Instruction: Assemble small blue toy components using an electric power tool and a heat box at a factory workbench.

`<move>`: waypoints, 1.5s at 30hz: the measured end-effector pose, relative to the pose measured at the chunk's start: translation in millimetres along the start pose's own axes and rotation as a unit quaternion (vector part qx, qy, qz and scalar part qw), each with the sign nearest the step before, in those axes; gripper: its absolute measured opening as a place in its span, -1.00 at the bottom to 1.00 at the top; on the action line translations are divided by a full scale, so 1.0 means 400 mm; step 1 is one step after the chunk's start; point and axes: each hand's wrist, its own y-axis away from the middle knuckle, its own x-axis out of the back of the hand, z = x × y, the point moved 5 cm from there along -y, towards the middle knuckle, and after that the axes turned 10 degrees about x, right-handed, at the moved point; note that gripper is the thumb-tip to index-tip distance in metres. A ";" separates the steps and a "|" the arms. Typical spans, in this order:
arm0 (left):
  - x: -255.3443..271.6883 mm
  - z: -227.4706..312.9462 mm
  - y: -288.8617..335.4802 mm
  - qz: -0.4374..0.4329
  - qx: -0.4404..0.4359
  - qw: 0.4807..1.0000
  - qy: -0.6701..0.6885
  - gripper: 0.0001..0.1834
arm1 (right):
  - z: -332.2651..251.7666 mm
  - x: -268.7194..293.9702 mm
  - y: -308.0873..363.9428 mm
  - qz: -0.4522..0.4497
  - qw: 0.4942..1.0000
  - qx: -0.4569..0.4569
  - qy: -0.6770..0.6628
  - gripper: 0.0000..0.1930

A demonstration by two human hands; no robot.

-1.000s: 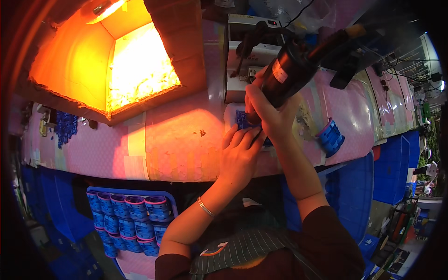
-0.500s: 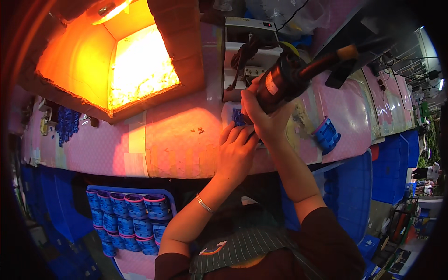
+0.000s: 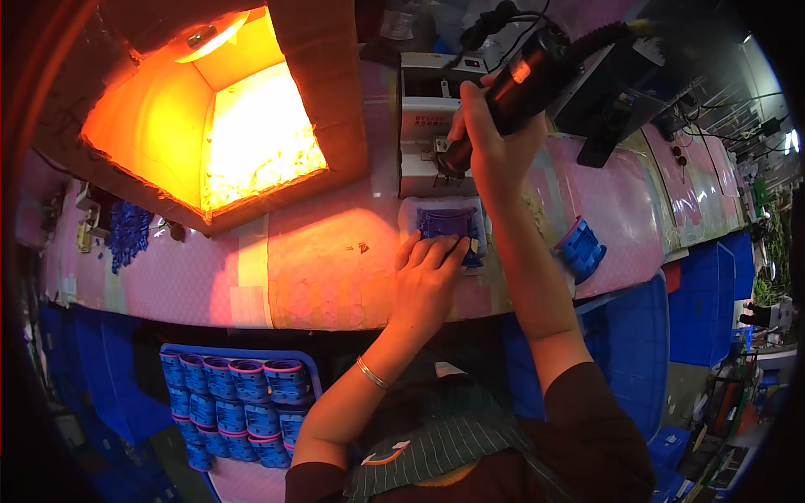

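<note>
My right hand (image 3: pixel 503 138) is wrapped round a black electric screwdriver (image 3: pixel 530 80), whose cable runs off to the upper right. Its tip points down at the front of a white boxy machine (image 3: pixel 423 134), probably a screw feeder; whether it touches cannot be made out. Nearer to me, my left hand (image 3: pixel 426 281) curls its fingers over the near edge of a blue plastic part (image 3: pixel 447 220), holding it on a pale fixture (image 3: pixel 409 211). The fingers hide part of that piece. A similar curved blue part (image 3: pixel 580 250) lies on the bench to the right.
A cardboard box (image 3: pixel 340 126) with a bright orange lamp inside stands at the back left. Beside it hangs a bunch of small blue pieces (image 3: pixel 127 235). Stacked blue cups with pink rims (image 3: pixel 231 411) sit in a tray at lower left. Blue bins (image 3: pixel 629 335) flank the bench.
My right hand has lifted the screwdriver away from the blue part and carried it farther back to the white machine. My left hand stays on the part, which now shows more.
</note>
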 end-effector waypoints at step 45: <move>-0.008 -0.009 0.003 0.019 -0.013 1.000 0.011 -0.76 | -0.012 -0.041 0.158 -0.065 0.992 -0.092 0.053 -0.58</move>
